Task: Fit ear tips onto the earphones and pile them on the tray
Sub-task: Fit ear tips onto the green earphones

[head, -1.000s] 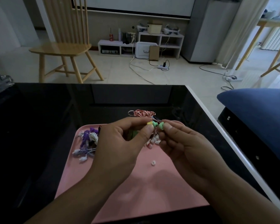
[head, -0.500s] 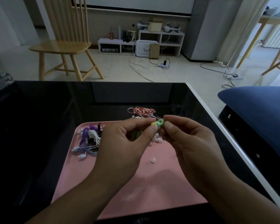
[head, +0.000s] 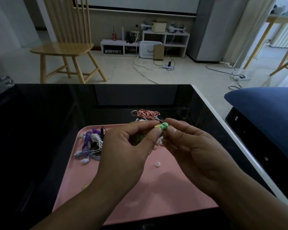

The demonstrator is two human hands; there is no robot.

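Note:
Above the pink tray (head: 156,193) my left hand (head: 126,151) pinches a yellow-green earphone bud (head: 157,126) between thumb and forefinger. My right hand (head: 189,146) pinches a green ear tip (head: 164,126) against that bud. The earphone's green cable hangs behind my left fingers, mostly hidden. A pile of purple and white earphones (head: 91,143) lies on the tray's far left corner. A loose white ear tip (head: 158,164) rests on the tray near its middle, and a small pale tip (head: 85,186) lies by the left rim.
A coil of red-and-white earphone cable (head: 145,113) lies on the black glass table (head: 40,130) just beyond the tray. The table's white right edge (head: 223,127) runs close to my right hand; a blue cushion (head: 264,110) sits beyond it. A wooden chair (head: 68,47) stands behind.
Both hands rose slightly and stayed together. The green ear tip has been turned and pressed closer onto the yellow-green bud.

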